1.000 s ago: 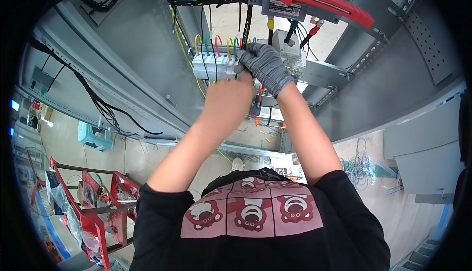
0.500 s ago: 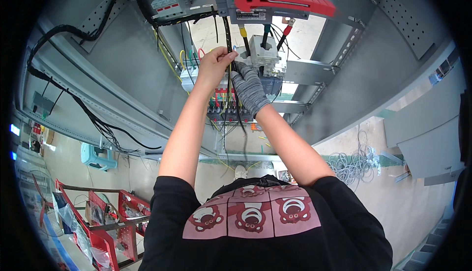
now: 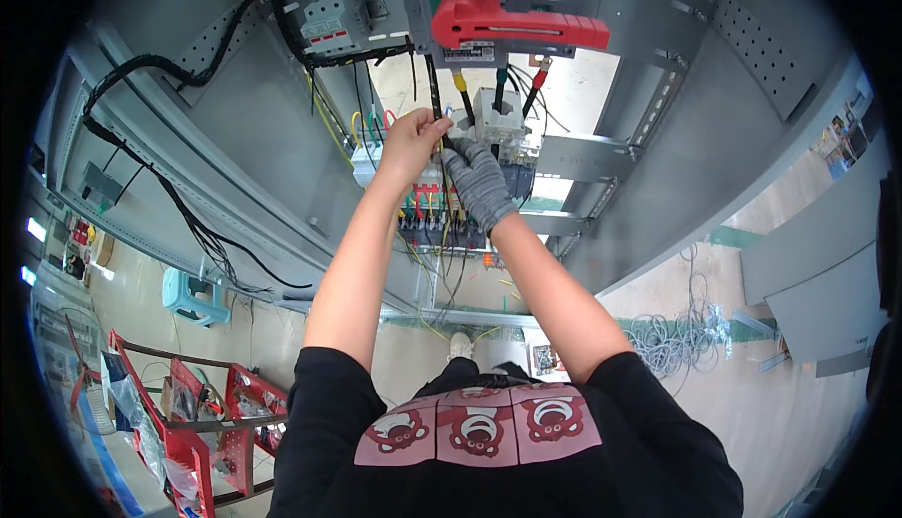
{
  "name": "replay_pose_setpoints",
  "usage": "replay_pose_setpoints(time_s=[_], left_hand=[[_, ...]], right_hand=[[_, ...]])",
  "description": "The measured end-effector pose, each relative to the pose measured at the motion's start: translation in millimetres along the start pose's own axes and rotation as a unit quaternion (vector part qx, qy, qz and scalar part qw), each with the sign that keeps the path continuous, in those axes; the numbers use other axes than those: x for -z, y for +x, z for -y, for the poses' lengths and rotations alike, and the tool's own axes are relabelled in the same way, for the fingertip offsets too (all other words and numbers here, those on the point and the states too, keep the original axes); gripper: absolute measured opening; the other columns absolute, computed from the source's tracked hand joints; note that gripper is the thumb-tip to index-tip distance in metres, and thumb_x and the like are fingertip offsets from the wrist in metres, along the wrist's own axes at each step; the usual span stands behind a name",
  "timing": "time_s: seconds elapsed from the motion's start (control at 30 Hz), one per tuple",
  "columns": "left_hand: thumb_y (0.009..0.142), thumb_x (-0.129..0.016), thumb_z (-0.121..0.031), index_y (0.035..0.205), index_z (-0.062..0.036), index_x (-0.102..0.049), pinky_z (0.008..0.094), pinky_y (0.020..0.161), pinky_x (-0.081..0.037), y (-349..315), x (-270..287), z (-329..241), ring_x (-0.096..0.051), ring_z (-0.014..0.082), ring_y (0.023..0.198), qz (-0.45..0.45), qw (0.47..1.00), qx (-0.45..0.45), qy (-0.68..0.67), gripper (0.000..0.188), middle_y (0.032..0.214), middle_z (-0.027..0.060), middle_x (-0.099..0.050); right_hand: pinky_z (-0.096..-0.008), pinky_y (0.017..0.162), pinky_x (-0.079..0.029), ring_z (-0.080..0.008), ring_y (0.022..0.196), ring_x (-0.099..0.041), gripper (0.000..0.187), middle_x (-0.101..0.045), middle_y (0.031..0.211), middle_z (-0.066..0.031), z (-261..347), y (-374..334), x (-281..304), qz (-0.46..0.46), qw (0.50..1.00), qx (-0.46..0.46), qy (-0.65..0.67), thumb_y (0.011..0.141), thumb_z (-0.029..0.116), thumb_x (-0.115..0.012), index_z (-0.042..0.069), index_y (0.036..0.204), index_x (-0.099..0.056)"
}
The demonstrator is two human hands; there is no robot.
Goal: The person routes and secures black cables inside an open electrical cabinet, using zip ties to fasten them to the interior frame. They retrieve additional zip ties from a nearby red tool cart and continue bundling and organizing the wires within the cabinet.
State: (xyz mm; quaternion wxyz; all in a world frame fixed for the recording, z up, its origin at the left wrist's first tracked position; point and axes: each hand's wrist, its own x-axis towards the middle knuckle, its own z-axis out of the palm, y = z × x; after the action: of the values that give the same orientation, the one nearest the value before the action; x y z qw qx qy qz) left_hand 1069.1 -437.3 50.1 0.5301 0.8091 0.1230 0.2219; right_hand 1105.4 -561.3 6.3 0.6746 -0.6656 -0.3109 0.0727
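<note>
My bare left hand (image 3: 412,142) is raised inside a grey electrical cabinet (image 3: 235,170), fingers pinched on a thin black wire (image 3: 434,95) that hangs from the red-handled switch (image 3: 507,22). My right hand (image 3: 477,182), in a grey knit glove, grips the same wire just below and right of the left. Behind both hands sit a white breaker block (image 3: 496,112) and a row of terminals (image 3: 442,227) with yellow, green and red wires.
Black cable bundles (image 3: 178,208) run along the cabinet's left wall. A grey module (image 3: 334,22) is mounted at upper left. On the floor lie a coil of grey cable (image 3: 681,340), a red rack (image 3: 202,415) and a turquoise stool (image 3: 193,294).
The view has tilted, so the switch and hands sit higher and closer. Both hands have moved from the terminal row to the black wire under the red switch.
</note>
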Motion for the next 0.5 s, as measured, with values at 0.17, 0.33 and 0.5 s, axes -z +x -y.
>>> replay_pose_setpoints(time_s=[0.17, 0.33, 0.5], left_hand=[[0.087, -0.063, -0.017, 0.065, -0.007, -0.046, 0.0227, 0.048, -0.028, -1, 3, -1, -0.035, 0.0038, 0.052, 0.005, 0.999, -0.007, -0.042, 0.03, 0.055, -0.0054, -0.039], [0.091, -0.06, -0.018, 0.078, -0.0044, -0.057, 0.0192, 0.052, -0.033, 1, 5, 10, -0.04, 0.0022, 0.056, 0.024, 0.995, -0.001, -0.095, 0.019, 0.064, -0.006, -0.045], [0.09, -0.06, -0.019, 0.078, -0.0063, -0.056, 0.0187, 0.054, -0.038, 2, -2, 4, -0.046, 0.0023, 0.057, 0.045, 0.989, 0.007, -0.14, 0.019, 0.065, -0.0052, -0.05]], right_hand=[[-0.0342, 0.077, -0.048, -0.0235, 0.083, -0.062, 0.023, -0.065, 0.091, -0.0131, -29, -6, 12, -0.067, 0.994, 0.036, -0.082, 0.09, 0.018, -0.055, 0.001, 0.105, -0.062], [-0.0375, 0.074, -0.048, -0.029, 0.076, -0.059, 0.036, -0.062, 0.085, -0.0155, 0, -3, 52, -0.28, 0.944, 0.042, -0.166, 0.073, 0.022, -0.073, 0.001, 0.097, -0.058], [-0.0408, 0.082, -0.046, -0.0356, 0.092, -0.054, 0.057, -0.056, 0.098, -0.0185, 25, 18, 35, -0.269, 0.861, 0.07, -0.426, 0.057, 0.026, -0.08, -0.001, 0.102, -0.056]])
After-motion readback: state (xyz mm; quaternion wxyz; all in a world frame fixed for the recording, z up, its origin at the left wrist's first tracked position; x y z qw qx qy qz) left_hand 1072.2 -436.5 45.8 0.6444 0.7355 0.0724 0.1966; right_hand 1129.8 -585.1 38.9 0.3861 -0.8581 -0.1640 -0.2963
